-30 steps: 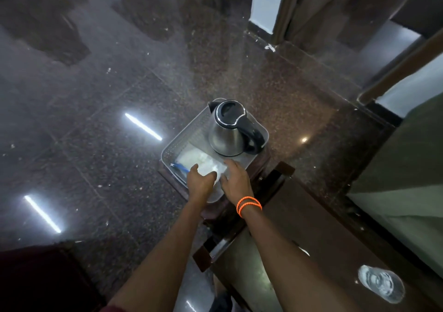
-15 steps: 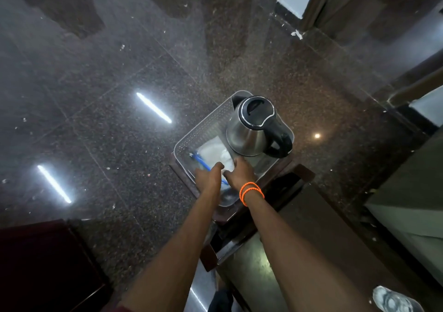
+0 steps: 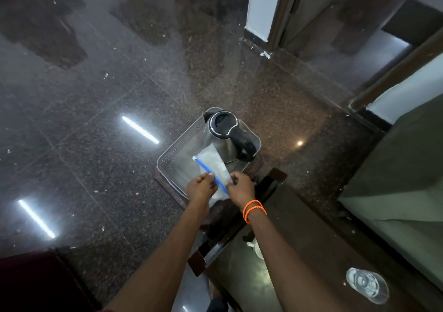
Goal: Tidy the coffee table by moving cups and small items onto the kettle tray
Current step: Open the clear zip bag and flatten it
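A clear plastic tray (image 3: 176,151) sits on a small dark stand, with a steel kettle (image 3: 225,134) with a black lid and handle in its far right part. Over the tray's near half I hold a clear zip bag (image 3: 212,161) with a blue seal strip. My left hand (image 3: 200,188) pinches the bag's near left edge at the strip. My right hand (image 3: 241,187), with orange bands at the wrist, pinches its near right edge. The bag is tilted up, its far end leaning toward the kettle.
A dark wooden coffee table (image 3: 311,251) stretches to the lower right, with an upside-down glass cup (image 3: 366,285) on it. A white cup (image 3: 257,250) shows partly beside my right forearm. A sofa (image 3: 395,179) lies to the right; glossy floor spreads left.
Both hands were pressing the bag flat in the tray; now they have lifted its near end and pinch it on either side, the blue strip turned toward me.
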